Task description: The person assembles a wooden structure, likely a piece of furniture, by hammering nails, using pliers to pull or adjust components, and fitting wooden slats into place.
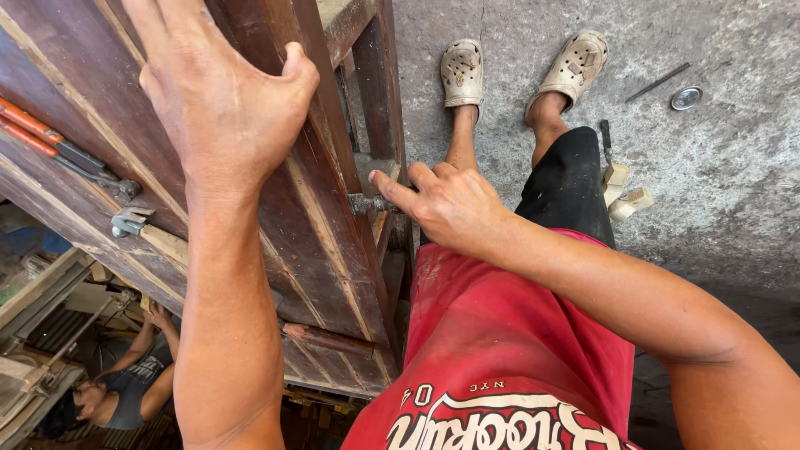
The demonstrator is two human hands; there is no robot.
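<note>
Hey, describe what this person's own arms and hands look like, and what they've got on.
Both arms are bare from above the elbow down: no sleeves, gloves, watch or rings show on the left hand or the right hand. The forearms look lean and sinewy. Below them show a red printed shirt, black shorts and pale perforated clogs.

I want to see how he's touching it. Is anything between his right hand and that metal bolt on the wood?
Nothing visible: the right hand has its fingers right at the grey metal bolt on the edge of the brown wooden panel.
</note>
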